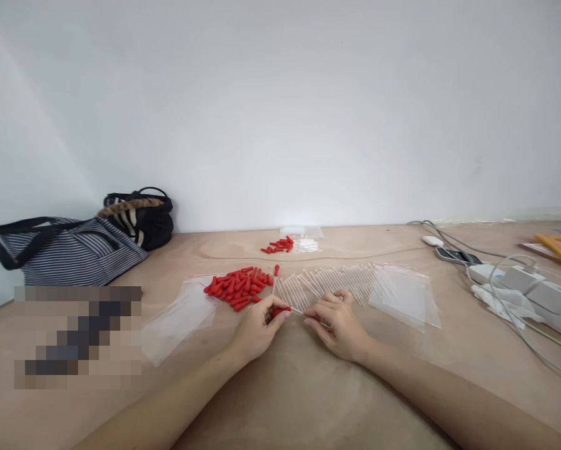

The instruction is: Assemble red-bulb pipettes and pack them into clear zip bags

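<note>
Thin tube point(298, 311) runs crosswise; left end meets red bulb point(281, 311).

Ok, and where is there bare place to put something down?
The table is bare between left arm and right arm; by the wall, between black bag and small red pile; and between right clear bags and white wrap. It is crowded beyond left hand, with big red pile, beyond right hand, with tubes, and around the power strip.
</note>
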A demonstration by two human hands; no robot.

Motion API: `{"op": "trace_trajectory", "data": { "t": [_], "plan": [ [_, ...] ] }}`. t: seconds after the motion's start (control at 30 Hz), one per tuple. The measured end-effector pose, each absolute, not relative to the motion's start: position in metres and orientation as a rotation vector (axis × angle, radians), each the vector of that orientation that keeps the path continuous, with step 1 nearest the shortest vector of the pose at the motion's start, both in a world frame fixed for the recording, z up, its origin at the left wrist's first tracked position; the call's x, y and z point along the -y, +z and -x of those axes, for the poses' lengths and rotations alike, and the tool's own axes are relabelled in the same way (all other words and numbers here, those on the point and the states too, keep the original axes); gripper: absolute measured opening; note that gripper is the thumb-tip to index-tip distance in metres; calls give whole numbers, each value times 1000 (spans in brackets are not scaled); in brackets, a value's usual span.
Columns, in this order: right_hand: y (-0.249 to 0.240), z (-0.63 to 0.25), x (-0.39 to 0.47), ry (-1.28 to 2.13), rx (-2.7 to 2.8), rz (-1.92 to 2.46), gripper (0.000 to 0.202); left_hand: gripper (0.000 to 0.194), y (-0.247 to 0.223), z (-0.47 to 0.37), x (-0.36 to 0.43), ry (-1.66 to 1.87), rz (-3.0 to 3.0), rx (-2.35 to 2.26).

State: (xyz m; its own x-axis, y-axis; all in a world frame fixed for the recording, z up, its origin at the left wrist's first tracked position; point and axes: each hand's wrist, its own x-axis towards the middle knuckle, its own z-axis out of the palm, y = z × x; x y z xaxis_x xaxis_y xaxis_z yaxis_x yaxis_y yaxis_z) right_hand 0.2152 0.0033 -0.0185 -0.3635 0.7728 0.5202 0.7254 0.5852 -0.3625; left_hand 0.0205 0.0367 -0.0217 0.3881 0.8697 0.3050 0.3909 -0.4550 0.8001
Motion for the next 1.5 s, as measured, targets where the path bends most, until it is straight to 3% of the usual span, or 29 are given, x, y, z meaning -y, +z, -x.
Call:
{"op": "trace_trajectory", "data": {
  "t": [0.73, 1.5],
  "plan": [
    [-18, -219, -3, 98, 2269, 1009, 22, 12, -19, -24, -29, 967, -1822, -963],
    [-12, -230, -11, -68, 2288, 1117, 19, 14, -12, -25, -32, 902, -1813, -978]
  ]
}}
